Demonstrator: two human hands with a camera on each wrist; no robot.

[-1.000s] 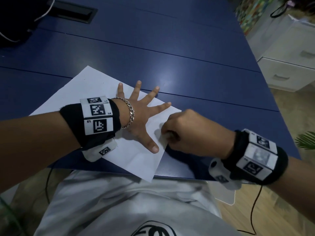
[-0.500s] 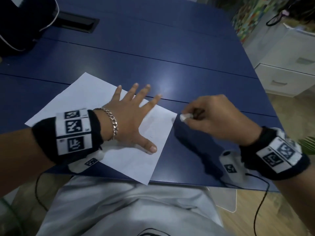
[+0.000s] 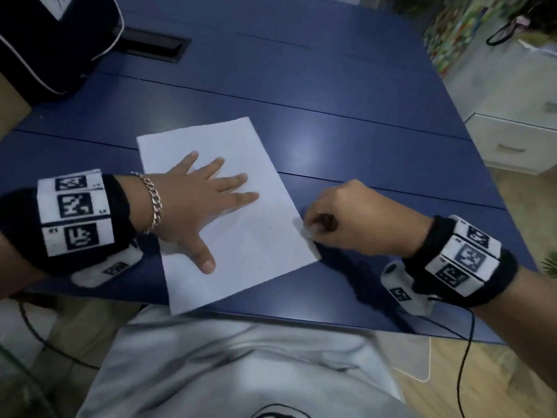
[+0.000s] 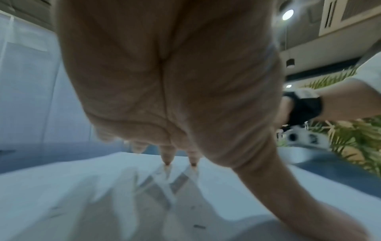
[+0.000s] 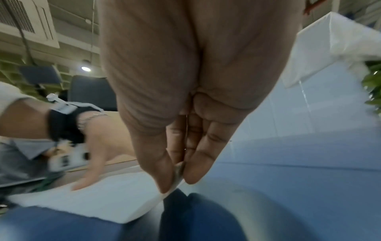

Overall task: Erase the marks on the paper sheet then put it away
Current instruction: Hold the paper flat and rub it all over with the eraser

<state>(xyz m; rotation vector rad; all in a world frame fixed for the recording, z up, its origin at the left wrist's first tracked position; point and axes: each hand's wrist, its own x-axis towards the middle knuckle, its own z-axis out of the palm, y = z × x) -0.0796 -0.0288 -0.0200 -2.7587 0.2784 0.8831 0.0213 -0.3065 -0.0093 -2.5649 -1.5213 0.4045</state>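
A white paper sheet [image 3: 241, 242] lies on the blue table [image 3: 346, 125], its near corner hanging over the front edge. My left hand [image 3: 205, 200] presses flat on its left half, fingers straight and thumb spread. My right hand [image 3: 346, 221] pinches a small white eraser [image 3: 306, 230] between thumb and fingers at the sheet's right edge. In the right wrist view the eraser [image 5: 179, 169] meets the paper [image 5: 98, 199] at that edge. A few small dark marks [image 4: 199, 226] show on the paper [image 4: 72, 195] below my left hand [image 4: 175, 81].
A black bag [image 3: 51, 40] sits at the table's far left beside a dark cable slot [image 3: 153, 45]. A white drawer cabinet [image 3: 512, 140] stands past the table's right side. A black cable [image 3: 465, 351] hangs from my right wrist over the front edge.
The right hand lifted off the sheet with the eraser, then came back down at the sheet's right edge. The paper has turned under the left hand, whose fingers are now closer together.
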